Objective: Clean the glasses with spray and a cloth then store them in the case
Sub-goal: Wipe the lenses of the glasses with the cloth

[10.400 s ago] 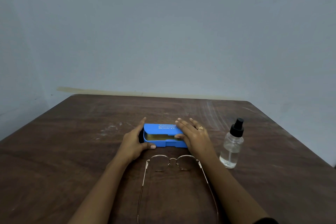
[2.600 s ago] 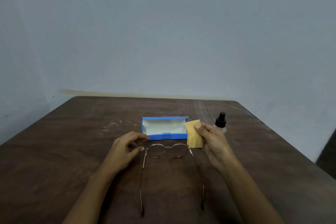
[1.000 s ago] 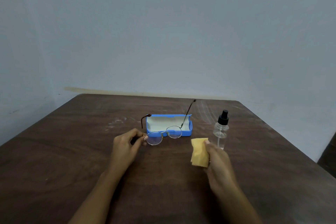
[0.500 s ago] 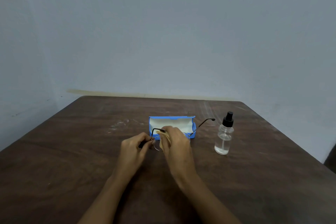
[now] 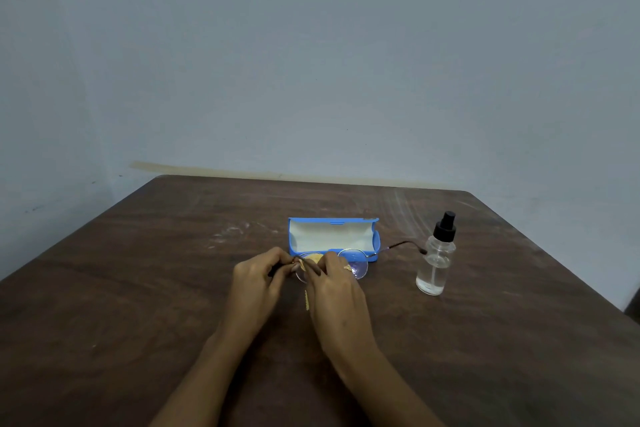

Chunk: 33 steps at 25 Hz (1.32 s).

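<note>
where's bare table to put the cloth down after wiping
Wide bare table left of the left hand and case, behind the case, and right of the bottle. A narrower strip between right hand and bottle. Crowded in front of the case, where both hands hold glasses and cloth.

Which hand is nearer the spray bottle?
Right. The right hand is left of the spray bottle, apart from it; the left hand is farther left, beyond the right.
</note>
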{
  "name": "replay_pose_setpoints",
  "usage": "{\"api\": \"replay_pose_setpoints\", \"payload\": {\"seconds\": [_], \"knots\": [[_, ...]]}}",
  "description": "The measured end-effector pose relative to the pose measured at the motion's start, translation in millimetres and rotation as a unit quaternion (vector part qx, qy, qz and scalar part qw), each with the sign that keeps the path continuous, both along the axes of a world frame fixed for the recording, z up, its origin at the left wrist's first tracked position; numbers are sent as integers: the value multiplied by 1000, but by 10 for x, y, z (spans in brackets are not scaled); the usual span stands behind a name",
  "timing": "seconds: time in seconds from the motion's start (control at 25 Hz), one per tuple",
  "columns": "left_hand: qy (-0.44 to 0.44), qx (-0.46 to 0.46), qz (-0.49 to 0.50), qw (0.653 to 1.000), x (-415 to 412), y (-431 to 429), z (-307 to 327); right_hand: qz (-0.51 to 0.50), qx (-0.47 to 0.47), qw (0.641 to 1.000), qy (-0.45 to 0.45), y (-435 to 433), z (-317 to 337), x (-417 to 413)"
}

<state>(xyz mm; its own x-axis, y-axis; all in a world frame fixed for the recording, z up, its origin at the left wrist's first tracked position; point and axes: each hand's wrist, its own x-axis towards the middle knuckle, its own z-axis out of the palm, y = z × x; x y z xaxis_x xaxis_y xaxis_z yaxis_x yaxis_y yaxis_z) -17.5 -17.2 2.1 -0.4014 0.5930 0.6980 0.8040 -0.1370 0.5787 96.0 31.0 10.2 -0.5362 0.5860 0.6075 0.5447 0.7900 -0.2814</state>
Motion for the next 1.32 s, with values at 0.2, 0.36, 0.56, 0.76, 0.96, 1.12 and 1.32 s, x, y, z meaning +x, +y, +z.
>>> {"api": "replay_pose_setpoints", "payload": {"seconds": [0.2, 0.36, 0.56, 0.76, 0.96, 1.12, 1.32], "knots": [[-6, 3, -2, 1000, -13, -15, 5, 29, 0, 999, -21, -41, 19, 20], [-61, 15, 16, 998, -18, -8, 2, 55, -10, 998, -25, -84, 22, 82], [-49, -14, 18, 999, -22, -5, 7, 31, 14, 998, -59, -160, 42, 69], [-12, -30, -13, 999, 41, -4, 31, -22, 14, 998, -59, -105, 44, -27], [-38, -10, -16, 999, 23, -21, 36, 37, -24, 999, 2, -42, -20, 9], [-64, 5, 8, 998, 16, -15, 31, 84, -62, 994, -7, 8, -56, 72], [-64, -11, 23, 998, -2, -10, 37, 36, -57, 998, -4, -81, -41, 95]]}}
